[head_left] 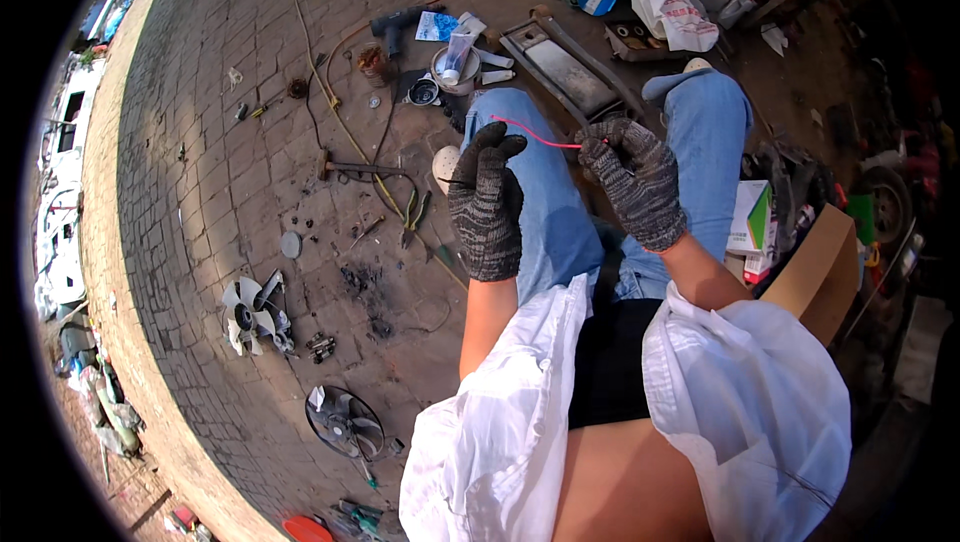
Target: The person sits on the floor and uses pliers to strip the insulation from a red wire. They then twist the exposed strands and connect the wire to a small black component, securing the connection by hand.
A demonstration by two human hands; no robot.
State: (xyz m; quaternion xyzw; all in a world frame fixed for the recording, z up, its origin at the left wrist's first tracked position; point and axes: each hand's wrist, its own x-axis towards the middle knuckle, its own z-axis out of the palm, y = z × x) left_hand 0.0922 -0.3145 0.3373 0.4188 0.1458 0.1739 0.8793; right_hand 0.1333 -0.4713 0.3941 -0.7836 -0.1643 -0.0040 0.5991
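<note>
Both my hands wear grey-black knitted gloves and are raised over my lap. My right hand (638, 182) is closed, its fingertips pinching one end of a thin red wire (540, 136). From there the wire curves leftward to a free-looking end just above the fingertips of my left hand (487, 204); whether it touches them I cannot tell. The fingers of my left hand are curled together, and a short thin dark piece (455, 182) sticks out at their left side. What it belongs to is hidden by the glove.
On the paved ground lie pliers (417, 217), a hammer (345, 168), a fan blade (255, 314), a round fan (345, 422) and a yellowish hose (350, 132). Ahead are a power tool (398, 27), a tub (457, 70) and a metal frame (570, 67). A cardboard box (815, 272) stands right.
</note>
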